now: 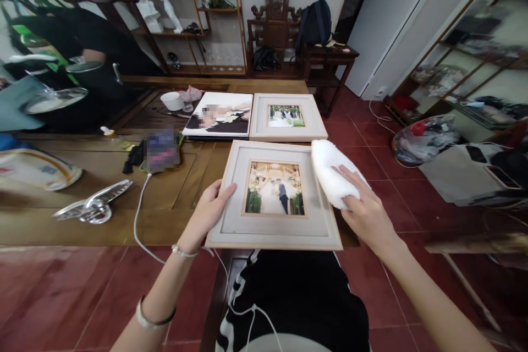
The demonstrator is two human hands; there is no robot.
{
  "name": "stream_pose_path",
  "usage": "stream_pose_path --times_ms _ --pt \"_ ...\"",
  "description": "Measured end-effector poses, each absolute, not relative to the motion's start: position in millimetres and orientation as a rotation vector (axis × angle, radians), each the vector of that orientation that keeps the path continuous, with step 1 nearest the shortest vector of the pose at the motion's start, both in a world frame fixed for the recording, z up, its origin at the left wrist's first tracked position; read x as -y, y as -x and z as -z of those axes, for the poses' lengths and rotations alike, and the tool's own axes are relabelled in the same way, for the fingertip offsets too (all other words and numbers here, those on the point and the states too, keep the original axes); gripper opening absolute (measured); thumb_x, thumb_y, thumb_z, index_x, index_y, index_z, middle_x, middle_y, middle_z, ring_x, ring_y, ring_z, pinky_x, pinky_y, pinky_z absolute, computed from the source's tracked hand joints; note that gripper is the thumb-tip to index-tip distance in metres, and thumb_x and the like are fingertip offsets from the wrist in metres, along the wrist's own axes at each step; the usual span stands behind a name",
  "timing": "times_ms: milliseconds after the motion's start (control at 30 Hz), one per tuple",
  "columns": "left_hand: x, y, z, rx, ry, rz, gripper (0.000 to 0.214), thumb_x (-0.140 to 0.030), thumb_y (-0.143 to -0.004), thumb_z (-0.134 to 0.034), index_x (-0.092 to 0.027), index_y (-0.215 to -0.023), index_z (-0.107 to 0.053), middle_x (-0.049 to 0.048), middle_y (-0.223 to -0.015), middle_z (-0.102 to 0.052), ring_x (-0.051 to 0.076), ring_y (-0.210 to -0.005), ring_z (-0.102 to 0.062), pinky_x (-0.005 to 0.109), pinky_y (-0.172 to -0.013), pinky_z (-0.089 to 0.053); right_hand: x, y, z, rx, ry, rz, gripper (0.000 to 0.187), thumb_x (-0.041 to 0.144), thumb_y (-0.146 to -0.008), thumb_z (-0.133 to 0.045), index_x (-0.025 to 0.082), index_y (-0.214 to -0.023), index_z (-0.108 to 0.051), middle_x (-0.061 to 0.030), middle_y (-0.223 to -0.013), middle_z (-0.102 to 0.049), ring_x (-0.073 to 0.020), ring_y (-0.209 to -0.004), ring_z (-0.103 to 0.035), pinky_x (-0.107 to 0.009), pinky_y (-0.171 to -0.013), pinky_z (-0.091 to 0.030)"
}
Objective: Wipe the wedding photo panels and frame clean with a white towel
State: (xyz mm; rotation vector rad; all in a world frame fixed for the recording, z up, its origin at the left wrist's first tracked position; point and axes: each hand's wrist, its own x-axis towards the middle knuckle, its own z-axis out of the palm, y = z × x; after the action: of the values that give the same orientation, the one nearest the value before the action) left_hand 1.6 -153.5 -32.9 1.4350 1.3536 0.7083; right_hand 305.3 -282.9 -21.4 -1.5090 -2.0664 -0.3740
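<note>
A pale wooden picture frame (280, 236) with a wedding photo (275, 190) in its middle is tilted up at the near edge of the table. My left hand (212, 206) grips its left side, thumb on the front face and the other fingers partly hidden behind the edge. In my right hand (365, 209) is a folded white cloth (332, 168), pressed against the upper right part of the frame. Just beyond lie a second pale frame (317, 118) with a photo of people outdoors and, to its left, a white-edged photo album or panel (214, 132).
On the wooden table (198, 181) are a phone (161, 150) with a white cable, a shiny metal winged ornament (94, 203), a white cup (172, 101) and a small bottle (108, 132). A person in dark clothes (111, 49) sits at the far left. Shelves (474, 49) stand right.
</note>
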Motion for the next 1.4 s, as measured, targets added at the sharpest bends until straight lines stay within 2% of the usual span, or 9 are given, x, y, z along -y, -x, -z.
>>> stream_pose_path --times_ms 200,367,533,733,867,1000,1133,1267,1400 --pt "143 -4 44 -1.465 -1.87 -0.835 0.049 -0.047 -0.08 -0.058 -0.013 -0.116 -0.059 0.0128 -0.109 -0.064 0.027 -0.098 -0.063 0.04 -0.089 -0.048 267 -292 33 2.162 1.417 0.248 0.025 -0.004 -0.068 -0.042 0.018 -0.064 -0.055 -0.015 -0.137 -0.052 -0.0321 -0.138 -0.031 -0.063 -0.109 -0.031" --pt "135 -4 49 -1.103 -2.188 -1.041 0.049 -0.028 -0.084 -0.058 -0.019 -0.131 -0.049 0.0132 -0.14 -0.043 0.026 -0.131 -0.043 0.044 -0.109 -0.036 258 -287 36 2.085 1.466 0.207 0.023 -0.002 -0.063 -0.044 0.017 -0.064 -0.056 -0.0157 -0.133 -0.055 -0.034 -0.136 -0.034 -0.064 -0.11 -0.027" --pt "125 -6 43 -0.881 -2.305 -0.958 0.04 -0.018 -0.09 -0.046 -0.022 -0.129 -0.054 0.0086 -0.142 -0.048 0.024 -0.134 -0.04 0.045 -0.114 -0.03 252 -284 33 2.059 1.466 0.217 0.025 -0.001 -0.062 -0.043 0.018 -0.068 -0.058 -0.015 -0.13 -0.058 -0.0322 -0.134 -0.038 -0.062 -0.11 -0.027" --pt "126 -3 46 -0.844 -2.349 -0.782 0.044 -0.018 -0.094 -0.035 -0.018 -0.136 -0.048 0.0108 -0.149 -0.038 0.023 -0.143 -0.024 0.048 -0.117 -0.02 248 -283 40 2.017 1.403 0.224 0.024 -0.002 -0.061 -0.042 0.019 -0.065 -0.053 -0.016 -0.131 -0.057 -0.0309 -0.133 -0.04 -0.062 -0.11 -0.029" --pt "126 -2 50 -0.88 -2.322 -0.788 0.042 -0.022 -0.096 -0.035 -0.017 -0.136 -0.047 0.0123 -0.149 -0.037 0.022 -0.142 -0.025 0.046 -0.118 -0.02 246 -287 35 1.952 1.355 0.347 0.025 -0.004 -0.061 -0.043 0.019 -0.062 -0.05 -0.0166 -0.134 -0.054 -0.0296 -0.131 -0.043 -0.057 -0.108 -0.036" --pt "125 -2 49 -0.882 -2.301 -0.764 0.043 -0.023 -0.096 -0.036 -0.018 -0.137 -0.045 0.0108 -0.15 -0.036 0.021 -0.143 -0.024 0.046 -0.118 -0.019 229 -293 20 1.854 1.399 0.587 0.023 -0.003 -0.067 -0.047 0.02 -0.062 -0.052 -0.01 -0.141 -0.049 -0.032 -0.137 -0.033 -0.063 -0.112 -0.023" --pt "123 -2 50 -0.884 -2.32 -0.761 0.043 -0.024 -0.096 -0.035 -0.021 -0.138 -0.045 0.0097 -0.149 -0.038 0.021 -0.143 -0.024 0.046 -0.118 -0.02 200 -293 13 2.058 1.532 0.537 0.03 -0.005 -0.068 -0.045 0.017 -0.078 -0.063 -0.0102 -0.142 -0.047 -0.033 -0.142 -0.021 -0.064 -0.113 -0.016" --pt "123 -3 53 -0.904 -2.337 -0.799 0.042 -0.022 -0.096 -0.033 -0.019 -0.135 -0.048 0.0105 -0.146 -0.043 0.021 -0.141 -0.028 0.046 -0.117 -0.022 180 -287 18 2.332 1.642 0.349 0.046 -0.006 -0.066 -0.046 0.012 -0.103 -0.065 -0.018 -0.144 -0.044 -0.0361 -0.14 -0.026 -0.062 -0.111 -0.022" --pt "124 -6 56 -0.937 -2.329 -0.833 0.043 -0.019 -0.095 -0.032 -0.018 -0.134 -0.049 0.0107 -0.144 -0.046 0.02 -0.14 -0.03 0.047 -0.117 -0.023 182 -278 19 2.423 1.709 0.31 0.049 -0.005 -0.068 -0.048 0.012 -0.111 -0.064 -0.0188 -0.141 -0.046 -0.0372 -0.137 -0.032 -0.061 -0.109 -0.025"
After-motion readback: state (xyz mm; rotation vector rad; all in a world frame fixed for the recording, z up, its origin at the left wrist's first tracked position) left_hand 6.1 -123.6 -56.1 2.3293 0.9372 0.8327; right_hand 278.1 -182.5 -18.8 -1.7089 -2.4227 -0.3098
